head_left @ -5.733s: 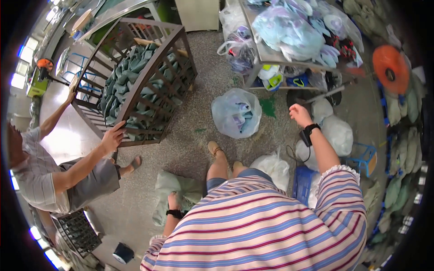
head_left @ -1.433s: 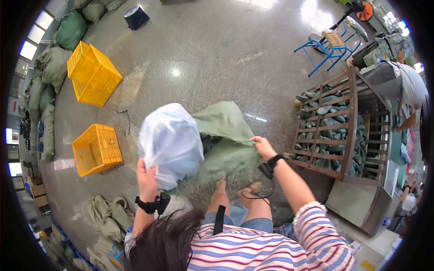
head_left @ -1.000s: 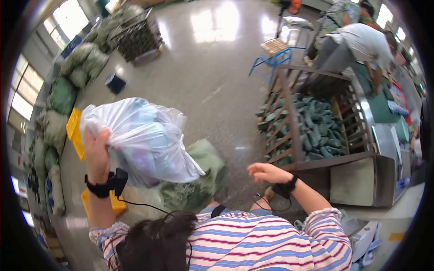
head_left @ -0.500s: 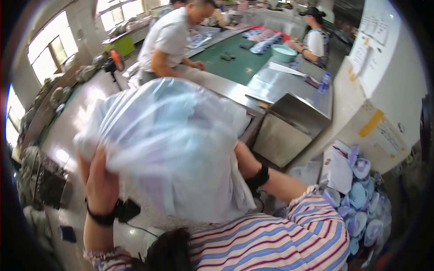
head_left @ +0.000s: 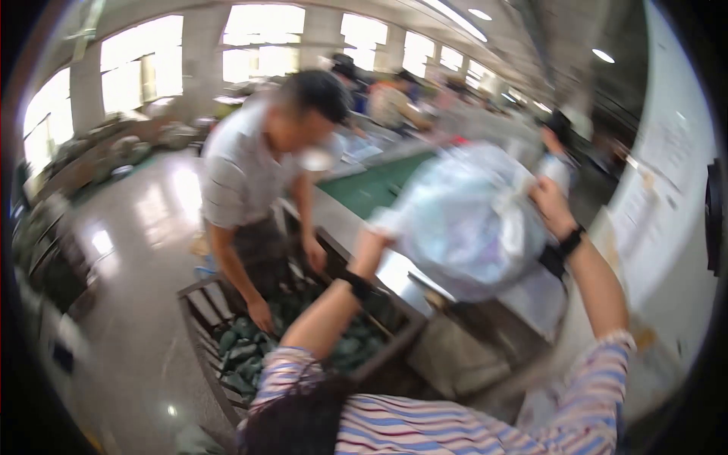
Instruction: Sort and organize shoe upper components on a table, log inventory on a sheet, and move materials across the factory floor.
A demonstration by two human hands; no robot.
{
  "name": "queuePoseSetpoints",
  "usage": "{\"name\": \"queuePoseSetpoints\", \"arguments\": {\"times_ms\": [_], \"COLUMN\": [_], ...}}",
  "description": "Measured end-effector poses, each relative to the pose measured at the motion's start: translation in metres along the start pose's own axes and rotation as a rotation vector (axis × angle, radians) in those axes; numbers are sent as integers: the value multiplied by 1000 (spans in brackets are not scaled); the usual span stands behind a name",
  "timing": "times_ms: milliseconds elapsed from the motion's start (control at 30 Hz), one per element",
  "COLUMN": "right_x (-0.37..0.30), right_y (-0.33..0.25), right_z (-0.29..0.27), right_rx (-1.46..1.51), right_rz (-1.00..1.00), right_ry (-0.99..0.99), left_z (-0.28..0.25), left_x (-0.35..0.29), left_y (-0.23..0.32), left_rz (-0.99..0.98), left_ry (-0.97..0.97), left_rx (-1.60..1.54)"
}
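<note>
A bulging translucent plastic bag is raised in front of me, with light blue and lilac pieces showing through it. My left hand grips its left side, and those fingers are blurred and partly hidden. At the upper right, my right hand is closed on bunched plastic. Below the bag lies a metal worktop. What the pieces inside are cannot be made out through the film.
A co-worker bends at left over a slatted crate of dark green pieces. Beyond stretches a green belt or tabletop. A metal bin stands below the bag; a white panel rises at right.
My hands have carried the bag to the right and away from my body. My view has shifted, bringing the crate into sight. The co-worker now reaches down into it.
</note>
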State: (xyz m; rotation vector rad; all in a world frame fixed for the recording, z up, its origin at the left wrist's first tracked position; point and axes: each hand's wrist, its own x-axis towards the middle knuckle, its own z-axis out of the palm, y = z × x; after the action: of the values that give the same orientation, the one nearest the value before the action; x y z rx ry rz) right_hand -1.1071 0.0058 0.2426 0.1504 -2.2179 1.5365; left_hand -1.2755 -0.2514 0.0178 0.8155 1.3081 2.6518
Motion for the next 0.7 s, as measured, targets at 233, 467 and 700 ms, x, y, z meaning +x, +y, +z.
{"name": "queuePoseSetpoints", "arguments": {"times_ms": [233, 467, 700], "right_x": [105, 50, 77], "right_y": [200, 403, 351], "right_z": [-118, -172, -188], "right_rx": [-806, -570, -696], "right_rz": [54, 10, 57], "right_ry": [-7, -315, -502], "left_z": [40, 44, 103], "left_x": [49, 76, 151], "left_y": [-164, -299, -240], "left_rz": [-416, -765, 30], "left_ry": [156, 85, -185], "left_rx": [-277, 62, 1017]}}
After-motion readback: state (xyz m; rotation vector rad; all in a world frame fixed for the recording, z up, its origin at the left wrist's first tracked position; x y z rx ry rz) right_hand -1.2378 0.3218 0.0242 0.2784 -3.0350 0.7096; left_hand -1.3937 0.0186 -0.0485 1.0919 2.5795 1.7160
